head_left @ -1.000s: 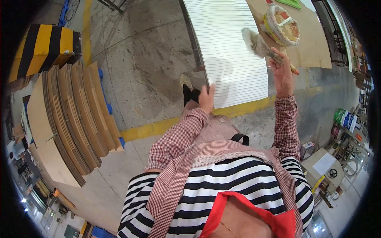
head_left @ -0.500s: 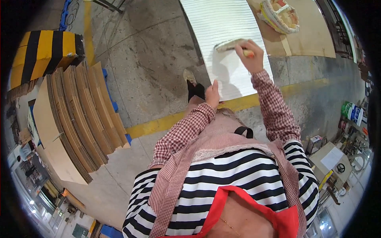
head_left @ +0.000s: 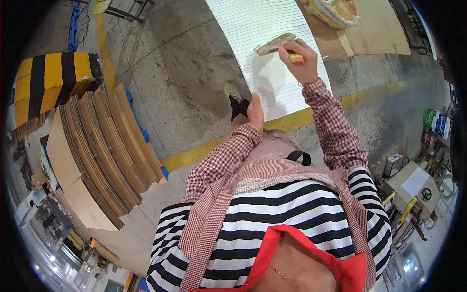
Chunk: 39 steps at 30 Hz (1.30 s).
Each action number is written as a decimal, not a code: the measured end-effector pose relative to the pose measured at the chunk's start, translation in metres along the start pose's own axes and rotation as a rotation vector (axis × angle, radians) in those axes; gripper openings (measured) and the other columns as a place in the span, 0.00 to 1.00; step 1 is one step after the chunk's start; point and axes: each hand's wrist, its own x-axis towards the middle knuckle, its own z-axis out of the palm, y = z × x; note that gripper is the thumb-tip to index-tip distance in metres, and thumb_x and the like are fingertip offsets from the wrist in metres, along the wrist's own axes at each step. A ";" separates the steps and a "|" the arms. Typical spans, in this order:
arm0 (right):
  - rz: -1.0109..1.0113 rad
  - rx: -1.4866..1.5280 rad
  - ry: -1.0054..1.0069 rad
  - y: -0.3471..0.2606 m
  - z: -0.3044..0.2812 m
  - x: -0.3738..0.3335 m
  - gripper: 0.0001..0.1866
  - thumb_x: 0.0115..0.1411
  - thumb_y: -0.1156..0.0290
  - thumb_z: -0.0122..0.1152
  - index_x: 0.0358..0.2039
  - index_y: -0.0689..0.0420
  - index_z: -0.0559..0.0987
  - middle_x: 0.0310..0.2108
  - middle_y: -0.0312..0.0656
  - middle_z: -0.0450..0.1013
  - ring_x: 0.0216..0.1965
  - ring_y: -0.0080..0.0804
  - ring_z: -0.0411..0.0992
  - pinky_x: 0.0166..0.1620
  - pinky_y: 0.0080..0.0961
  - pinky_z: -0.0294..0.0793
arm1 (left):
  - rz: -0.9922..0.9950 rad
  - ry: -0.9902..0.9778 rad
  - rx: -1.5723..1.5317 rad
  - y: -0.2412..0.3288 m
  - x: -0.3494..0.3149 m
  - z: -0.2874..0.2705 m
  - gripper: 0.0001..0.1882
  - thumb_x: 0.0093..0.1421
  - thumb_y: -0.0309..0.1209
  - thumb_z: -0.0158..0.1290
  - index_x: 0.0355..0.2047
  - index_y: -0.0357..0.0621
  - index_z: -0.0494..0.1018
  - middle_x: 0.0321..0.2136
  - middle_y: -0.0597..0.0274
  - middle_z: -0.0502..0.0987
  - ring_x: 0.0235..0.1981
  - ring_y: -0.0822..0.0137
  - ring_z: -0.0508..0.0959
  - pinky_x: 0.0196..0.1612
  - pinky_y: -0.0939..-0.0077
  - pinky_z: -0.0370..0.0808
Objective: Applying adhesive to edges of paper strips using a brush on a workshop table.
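Note:
Spread along a long surface in front of me are white sheets (head_left: 262, 73), overlapped so their edges form many thin lines. My right hand (head_left: 301, 62) grips a wide flat brush (head_left: 275, 44) by its orange-tipped handle. The brush's bristles lie on or just over the sheets; the exact contact is hard to tell. At the near left corner, my left hand (head_left: 256, 114) rests against the edge of the sheets, a finger stretched out along it. Its other fingers are partly hidden. A white and yellow tub (head_left: 335, 12) with pale, crusted contents stands beyond the brush, to the right.
The tub stands on a brown board (head_left: 374, 36). Stacked flat cardboard (head_left: 104, 151) leans at my left, below a yellow-and-black striped block (head_left: 56, 80). A yellow floor line (head_left: 194, 152) crosses in front of me. A machine with a handwheel (head_left: 416, 190) is at the right.
The brush and my right hand have shifted slightly left and farther from me over the sheets. My left hand stays at the corner. The whole view has turned a little.

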 end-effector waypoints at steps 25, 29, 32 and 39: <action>0.277 0.015 -0.162 -0.034 -0.071 -0.087 0.04 0.52 0.77 0.64 0.25 0.63 0.77 0.22 0.39 0.73 0.23 0.24 0.71 0.28 0.20 0.70 | -0.150 -0.097 0.011 -0.021 0.027 -0.033 0.38 0.68 0.54 0.32 0.62 0.29 0.51 0.62 0.46 0.58 0.62 0.57 0.60 0.60 0.68 0.59; 0.317 0.135 0.148 -0.003 -0.062 -0.020 0.06 0.53 0.75 0.65 0.24 0.64 0.77 0.22 0.38 0.73 0.26 0.19 0.70 0.29 0.19 0.70 | -0.125 -0.216 -0.069 -0.013 0.020 -0.022 0.37 0.68 0.54 0.31 0.61 0.30 0.56 0.58 0.50 0.65 0.57 0.59 0.68 0.57 0.69 0.67; 0.196 0.054 0.153 0.035 -0.037 0.020 0.07 0.53 0.72 0.65 0.26 0.62 0.79 0.24 0.39 0.75 0.28 0.23 0.72 0.32 0.21 0.71 | -0.133 -0.219 -0.052 -0.010 0.020 -0.020 0.37 0.68 0.54 0.30 0.60 0.30 0.57 0.57 0.50 0.66 0.56 0.59 0.69 0.56 0.69 0.67; 0.267 0.058 -0.055 0.016 -0.049 -0.063 0.09 0.49 0.72 0.66 0.23 0.63 0.75 0.23 0.42 0.74 0.24 0.29 0.73 0.29 0.22 0.71 | -0.100 -0.140 -0.080 -0.009 0.019 -0.013 0.36 0.68 0.53 0.30 0.60 0.29 0.56 0.58 0.48 0.65 0.56 0.57 0.68 0.56 0.69 0.67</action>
